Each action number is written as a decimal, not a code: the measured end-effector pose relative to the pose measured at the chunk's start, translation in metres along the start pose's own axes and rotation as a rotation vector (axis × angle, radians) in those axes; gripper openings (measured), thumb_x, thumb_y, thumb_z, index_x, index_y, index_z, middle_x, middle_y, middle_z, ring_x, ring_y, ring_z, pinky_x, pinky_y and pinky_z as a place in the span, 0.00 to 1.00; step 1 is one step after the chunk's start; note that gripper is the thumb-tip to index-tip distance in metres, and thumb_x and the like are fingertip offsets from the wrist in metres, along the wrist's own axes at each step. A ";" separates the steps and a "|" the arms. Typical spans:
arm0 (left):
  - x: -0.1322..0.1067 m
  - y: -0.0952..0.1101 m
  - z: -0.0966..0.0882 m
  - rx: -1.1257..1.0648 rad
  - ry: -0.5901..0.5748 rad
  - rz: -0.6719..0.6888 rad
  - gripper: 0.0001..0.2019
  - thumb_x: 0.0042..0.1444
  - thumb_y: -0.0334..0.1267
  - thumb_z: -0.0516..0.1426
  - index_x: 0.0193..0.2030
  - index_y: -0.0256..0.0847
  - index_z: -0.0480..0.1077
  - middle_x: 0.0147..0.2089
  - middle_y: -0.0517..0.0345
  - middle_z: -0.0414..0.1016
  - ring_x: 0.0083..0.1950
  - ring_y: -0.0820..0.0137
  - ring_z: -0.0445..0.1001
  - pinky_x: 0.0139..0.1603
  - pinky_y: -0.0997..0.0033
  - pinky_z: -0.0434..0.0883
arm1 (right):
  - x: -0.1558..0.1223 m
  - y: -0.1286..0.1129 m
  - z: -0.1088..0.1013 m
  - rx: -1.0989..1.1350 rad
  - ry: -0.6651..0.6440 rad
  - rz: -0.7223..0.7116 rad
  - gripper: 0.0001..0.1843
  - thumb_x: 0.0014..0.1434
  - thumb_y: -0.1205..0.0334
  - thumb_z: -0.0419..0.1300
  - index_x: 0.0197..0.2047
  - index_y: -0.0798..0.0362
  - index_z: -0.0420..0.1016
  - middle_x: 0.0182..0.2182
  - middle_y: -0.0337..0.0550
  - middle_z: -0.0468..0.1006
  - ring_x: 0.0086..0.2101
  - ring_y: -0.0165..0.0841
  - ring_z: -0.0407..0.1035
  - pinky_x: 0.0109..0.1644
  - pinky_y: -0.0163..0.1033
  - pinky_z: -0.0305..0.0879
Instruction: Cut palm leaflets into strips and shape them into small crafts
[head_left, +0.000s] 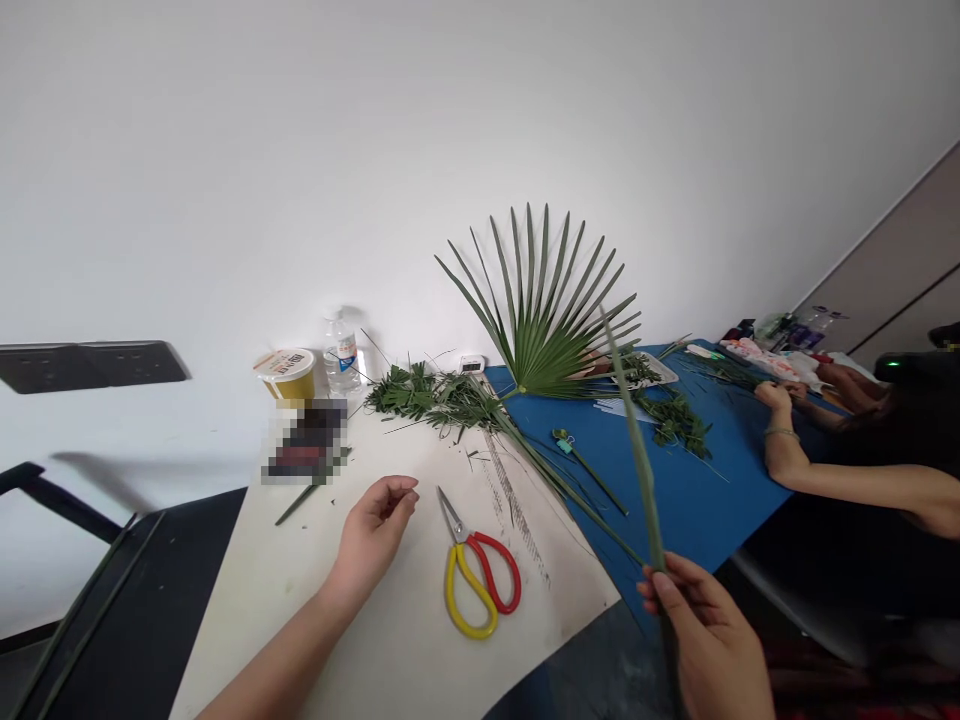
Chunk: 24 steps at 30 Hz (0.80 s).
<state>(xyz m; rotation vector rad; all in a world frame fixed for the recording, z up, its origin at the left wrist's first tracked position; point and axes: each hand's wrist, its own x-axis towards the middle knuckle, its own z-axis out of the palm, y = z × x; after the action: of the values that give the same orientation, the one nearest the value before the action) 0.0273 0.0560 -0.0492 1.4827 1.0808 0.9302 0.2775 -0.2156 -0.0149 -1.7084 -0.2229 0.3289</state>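
Observation:
My right hand (709,635) grips a long green palm leaf blade (637,440) near its lower end, and the blade points up and away over the table. My left hand (379,525) hovers over the pale part of the table, thumb and fingertips pinched together. Whatever may be between those fingertips is too small to make out. Just to its right lie scissors (459,540) with one yellow and one red handle, blades slightly apart. Farther back a fan-shaped palm leaf (540,345) stands against the wall, its stalk running toward me.
Cut green leaves (420,390) are heaped by the wall. A yellow tub (289,376) and a water bottle (341,360) stand back left, near a small white digital display (472,364). On the blue surface (675,510) lies a green clip (564,442). Another person's arm (847,480) rests at right.

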 end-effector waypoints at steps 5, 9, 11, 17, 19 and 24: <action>-0.015 0.026 0.009 -0.002 -0.190 0.056 0.15 0.54 0.51 0.60 0.35 0.41 0.77 0.38 0.52 0.80 0.39 0.63 0.75 0.43 0.63 0.71 | -0.029 0.000 0.085 0.276 -0.362 0.122 0.25 0.43 0.50 0.76 0.40 0.55 0.78 0.28 0.45 0.82 0.26 0.37 0.76 0.30 0.42 0.74; -0.023 0.039 0.015 -0.116 -0.288 0.043 0.15 0.49 0.50 0.64 0.37 0.41 0.79 0.38 0.52 0.81 0.41 0.61 0.76 0.43 0.64 0.71 | -0.056 -0.002 0.147 0.313 -0.611 0.120 0.17 0.45 0.55 0.74 0.35 0.55 0.79 0.22 0.40 0.79 0.22 0.34 0.73 0.28 0.39 0.71; -0.024 0.042 0.015 -0.169 -0.260 -0.008 0.13 0.47 0.48 0.66 0.33 0.40 0.78 0.36 0.53 0.80 0.39 0.62 0.75 0.42 0.66 0.70 | -0.065 -0.001 0.168 0.316 -0.659 0.116 0.14 0.44 0.57 0.73 0.32 0.55 0.79 0.21 0.39 0.78 0.22 0.34 0.73 0.28 0.39 0.71; -0.021 0.037 0.006 -0.235 -0.162 -0.162 0.16 0.47 0.48 0.67 0.22 0.39 0.70 0.22 0.63 0.66 0.28 0.72 0.63 0.33 0.72 0.62 | -0.072 0.006 0.192 0.325 -0.762 0.198 0.14 0.43 0.61 0.72 0.33 0.54 0.76 0.19 0.33 0.74 0.21 0.33 0.73 0.27 0.38 0.68; -0.017 0.033 0.003 -0.259 -0.139 -0.187 0.17 0.47 0.47 0.68 0.22 0.39 0.69 0.22 0.64 0.65 0.29 0.73 0.62 0.34 0.72 0.61 | -0.070 0.008 0.191 0.308 -0.826 0.223 0.15 0.42 0.60 0.73 0.32 0.54 0.74 0.18 0.33 0.74 0.20 0.32 0.72 0.27 0.38 0.67; -0.005 0.020 0.000 -0.366 -0.078 -0.228 0.16 0.45 0.47 0.70 0.24 0.38 0.71 0.23 0.63 0.66 0.29 0.73 0.62 0.36 0.72 0.62 | -0.064 0.009 0.183 0.247 -0.958 0.331 0.20 0.39 0.53 0.75 0.30 0.55 0.73 0.18 0.37 0.77 0.20 0.33 0.71 0.26 0.37 0.66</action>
<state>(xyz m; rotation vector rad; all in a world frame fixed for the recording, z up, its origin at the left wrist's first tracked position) 0.0295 0.0500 -0.0299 1.0632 0.9407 0.8486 0.1543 -0.0679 -0.0440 -1.2259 -0.5669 1.3595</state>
